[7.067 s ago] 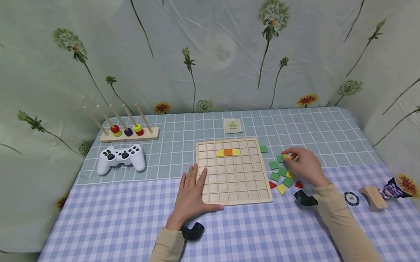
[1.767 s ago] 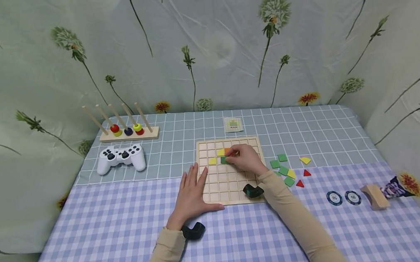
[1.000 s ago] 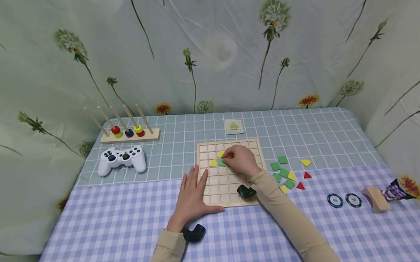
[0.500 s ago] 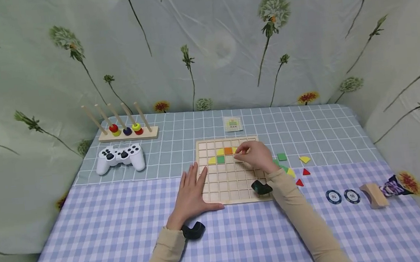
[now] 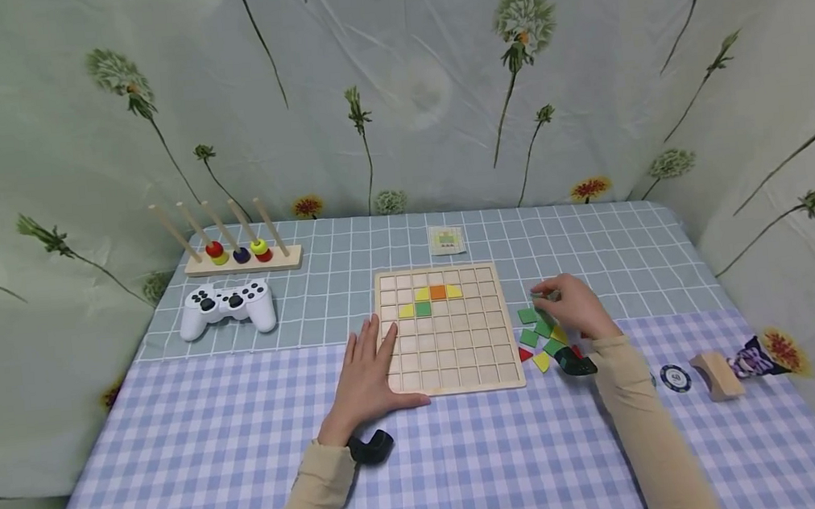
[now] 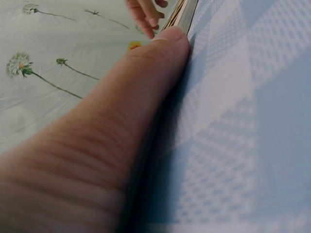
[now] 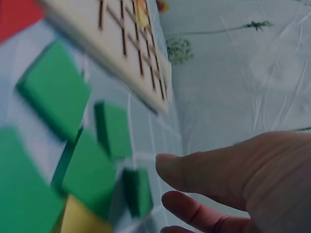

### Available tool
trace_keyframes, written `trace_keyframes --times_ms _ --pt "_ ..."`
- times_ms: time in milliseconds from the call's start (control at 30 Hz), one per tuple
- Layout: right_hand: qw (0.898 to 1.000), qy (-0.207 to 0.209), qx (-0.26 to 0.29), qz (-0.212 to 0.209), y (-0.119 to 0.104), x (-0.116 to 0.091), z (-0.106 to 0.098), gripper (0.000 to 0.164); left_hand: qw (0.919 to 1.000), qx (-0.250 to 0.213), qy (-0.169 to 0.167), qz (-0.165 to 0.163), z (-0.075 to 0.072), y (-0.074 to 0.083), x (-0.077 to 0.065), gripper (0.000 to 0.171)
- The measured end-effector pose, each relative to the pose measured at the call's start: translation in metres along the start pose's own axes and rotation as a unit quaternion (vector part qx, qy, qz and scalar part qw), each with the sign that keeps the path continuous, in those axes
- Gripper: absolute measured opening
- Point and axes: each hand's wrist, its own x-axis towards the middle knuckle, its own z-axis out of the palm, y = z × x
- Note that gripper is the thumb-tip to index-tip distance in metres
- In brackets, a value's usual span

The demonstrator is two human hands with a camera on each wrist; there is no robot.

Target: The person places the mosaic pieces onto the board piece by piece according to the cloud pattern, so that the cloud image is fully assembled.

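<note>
My left hand (image 5: 363, 379) lies with its fingers spread along the left side of a wooden grid board (image 5: 460, 355), its thumb at the near edge. On the board, an orange square (image 5: 437, 292) sits between two yellow quarter-round tiles; in the row below, a yellow tile (image 5: 407, 311) adjoins a green square (image 5: 423, 309). My right hand (image 5: 581, 306) hovers right of the board over loose green tiles (image 5: 529, 337). In the right wrist view, the thumb and fingertips are parted close beside a green square tile (image 7: 138, 191), holding nothing.
Yellow (image 5: 541, 362) and red (image 5: 525, 353) tiles lie among the green ones. A pattern card (image 5: 447, 240) lies behind the board. At left are a white game controller (image 5: 227, 307) and a peg stand (image 5: 244, 262). A poker chip (image 5: 676, 378) and wooden block (image 5: 716, 377) are at right.
A yellow tile and a green square have been set in the board's second row. My right hand has then left the board and moved right to the loose tiles. The left hand has stayed put.
</note>
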Motion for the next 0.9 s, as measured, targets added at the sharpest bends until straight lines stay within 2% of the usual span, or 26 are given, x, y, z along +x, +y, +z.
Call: trace_keyframes --times_ms 167,333,567,767,900 --pt "1.000 -0.005 -0.023 -0.008 0.009 -0.006 0.001 0.025 1.0000 -0.001 -0.002 0.000 0.000 -0.001 -0.002 0.124" --pt "0.999 0.015 -0.032 0.002 0.013 -0.006 0.005 0.025 1.0000 -0.004 0.004 0.001 0.001 -0.001 -0.003 0.124" --pt "0.999 0.028 -0.007 0.044 0.011 -0.008 0.006 0.022 1.0000 -0.003 0.000 0.003 0.002 -0.001 -0.003 0.124" --pt "0.998 0.031 0.012 0.050 0.008 -0.010 0.003 0.016 1.0000 -0.002 0.004 0.005 0.001 -0.001 -0.002 0.124" --pt "0.997 0.053 0.014 0.049 0.005 -0.009 0.003 0.017 1.0000 -0.001 0.001 0.003 0.001 -0.001 -0.001 0.124"
